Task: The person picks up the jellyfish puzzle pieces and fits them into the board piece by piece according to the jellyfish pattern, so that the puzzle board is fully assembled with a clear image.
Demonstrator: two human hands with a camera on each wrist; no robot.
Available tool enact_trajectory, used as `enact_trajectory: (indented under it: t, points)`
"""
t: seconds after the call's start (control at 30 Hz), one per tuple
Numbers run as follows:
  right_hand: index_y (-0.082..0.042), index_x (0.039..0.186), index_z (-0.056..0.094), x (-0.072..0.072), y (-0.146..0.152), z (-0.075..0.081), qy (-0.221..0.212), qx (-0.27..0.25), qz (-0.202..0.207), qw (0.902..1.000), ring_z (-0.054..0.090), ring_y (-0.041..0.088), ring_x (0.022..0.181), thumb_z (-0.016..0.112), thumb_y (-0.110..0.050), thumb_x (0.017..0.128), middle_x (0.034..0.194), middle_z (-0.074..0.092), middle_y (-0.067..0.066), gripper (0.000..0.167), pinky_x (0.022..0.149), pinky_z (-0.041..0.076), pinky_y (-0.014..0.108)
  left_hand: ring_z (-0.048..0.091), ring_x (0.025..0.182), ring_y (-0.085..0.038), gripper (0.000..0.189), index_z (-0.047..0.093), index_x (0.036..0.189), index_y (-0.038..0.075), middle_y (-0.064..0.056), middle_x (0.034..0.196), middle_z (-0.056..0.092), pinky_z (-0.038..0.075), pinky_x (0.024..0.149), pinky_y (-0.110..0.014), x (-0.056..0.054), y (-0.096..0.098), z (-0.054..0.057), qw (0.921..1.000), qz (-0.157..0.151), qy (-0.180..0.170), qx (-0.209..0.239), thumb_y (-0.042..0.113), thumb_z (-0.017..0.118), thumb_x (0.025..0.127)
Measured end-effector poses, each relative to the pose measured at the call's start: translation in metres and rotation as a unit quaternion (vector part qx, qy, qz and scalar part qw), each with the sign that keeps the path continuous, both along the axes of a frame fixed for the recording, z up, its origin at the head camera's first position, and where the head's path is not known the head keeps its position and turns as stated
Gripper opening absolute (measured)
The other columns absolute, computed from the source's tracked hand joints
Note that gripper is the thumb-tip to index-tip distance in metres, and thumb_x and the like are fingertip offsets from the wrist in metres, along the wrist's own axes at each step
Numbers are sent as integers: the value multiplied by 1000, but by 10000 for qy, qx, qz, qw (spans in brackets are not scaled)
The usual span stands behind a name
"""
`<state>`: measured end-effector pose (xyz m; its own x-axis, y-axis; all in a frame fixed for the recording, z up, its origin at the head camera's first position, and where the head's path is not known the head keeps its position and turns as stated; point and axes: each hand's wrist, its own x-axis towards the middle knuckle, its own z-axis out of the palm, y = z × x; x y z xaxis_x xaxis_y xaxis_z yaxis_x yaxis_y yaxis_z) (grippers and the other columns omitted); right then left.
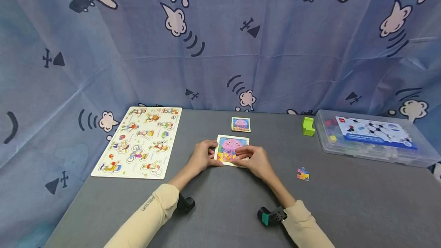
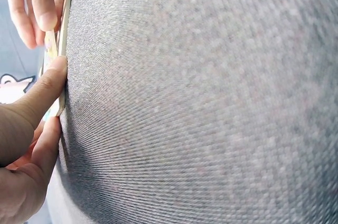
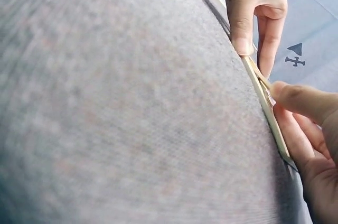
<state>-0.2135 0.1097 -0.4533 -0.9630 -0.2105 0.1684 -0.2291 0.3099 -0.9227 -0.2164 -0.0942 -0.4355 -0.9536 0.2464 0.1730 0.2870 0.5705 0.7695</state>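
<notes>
A small jigsaw puzzle board [image 1: 232, 137] with a pink octopus picture and a pale border lies on the grey table. My left hand [image 1: 202, 155] grips the board at its left side, thumb at the near edge. From the right, my right hand [image 1: 255, 160] pinches a puzzle piece [image 3: 260, 74] at the picture's lower right. That piece is tilted, one end raised above the board in the right wrist view. My right fingers partly hide that corner. Off to the right lies a loose puzzle piece [image 1: 303, 174], and behind the board is a small octopus picture card [image 1: 240, 124].
On the left lies a large cream puzzle board [image 1: 138, 142] with several cartoon figures. A green block [image 1: 308, 126] stands at the back right, beside a clear plastic case [image 1: 372, 156] with a printed label. A blue patterned curtain [image 1: 213, 56] hangs behind the table.
</notes>
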Motion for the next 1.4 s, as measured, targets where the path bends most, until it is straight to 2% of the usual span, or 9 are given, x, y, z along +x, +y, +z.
enact_trajectory:
  t: [0.23, 0.47, 0.63, 0.87, 1.1, 1.27, 1.4]
  points:
    - [5, 92, 73, 0, -4, 6, 254, 738, -137, 9969, 69, 19, 68, 85, -1, 68, 84, 72, 14, 27, 57, 50, 19, 61, 82, -25, 65, 62, 115, -15, -23, 122, 61, 53, 72, -35, 1, 0, 1, 10000, -19, -29, -41, 2, 90, 58]
    - [1, 91, 74, 0, -5, 12, 264, 1174, -232, 9925, 66, 12, 67, 85, -3, 68, 83, 73, 9, 26, 59, 51, 20, 60, 82, -24, 65, 62, 115, -15, -22, 122, 61, 53, 71, -33, 0, 0, 1, 9999, 8, -116, -20, 2, 90, 59]
    - [1, 90, 75, 0, -4, 14, 350, 1388, -157, 9896, 63, 9, 64, 85, -5, 69, 82, 72, 7, 24, 58, 51, 20, 61, 83, -24, 65, 62, 115, -14, -21, 122, 61, 53, 72, -32, -1, 1, -1, 9999, 68, -127, -59, 2, 90, 59]
    - [0, 90, 75, -2, -3, 16, 381, 1500, -61, 9879, 65, 10, 66, 85, -6, 69, 82, 73, 7, 23, 59, 52, 22, 61, 81, -24, 64, 63, 114, -14, -22, 123, 61, 53, 72, -35, -1, 1, -1, 10000, 51, -67, -33, 2, 91, 58]
    - [-2, 90, 75, -2, -1, 18, 260, 1530, -45, 9879, 67, 12, 72, 86, -8, 68, 85, 73, 6, 26, 63, 53, 21, 61, 82, -23, 65, 62, 114, -14, -21, 123, 61, 53, 71, -32, 0, 1, 1, 10000, 6, -33, -68, 3, 91, 59]
    - [-1, 93, 74, -2, -1, 18, 202, 1377, 29, 9903, 66, 13, 73, 86, -5, 68, 88, 73, 8, 27, 63, 52, 20, 61, 81, -23, 64, 62, 114, -15, -23, 122, 61, 53, 70, -30, 0, 0, 0, 10000, -55, -2, -10, 1, 90, 59]
    - [4, 95, 72, -3, -2, 15, 164, 1004, 117, 9947, 67, 18, 75, 83, 1, 70, 89, 72, 13, 28, 64, 53, 20, 61, 81, -24, 64, 62, 113, -15, -23, 122, 61, 53, 71, -32, 1, 0, -1, 10000, -72, 21, -24, 2, 90, 59]
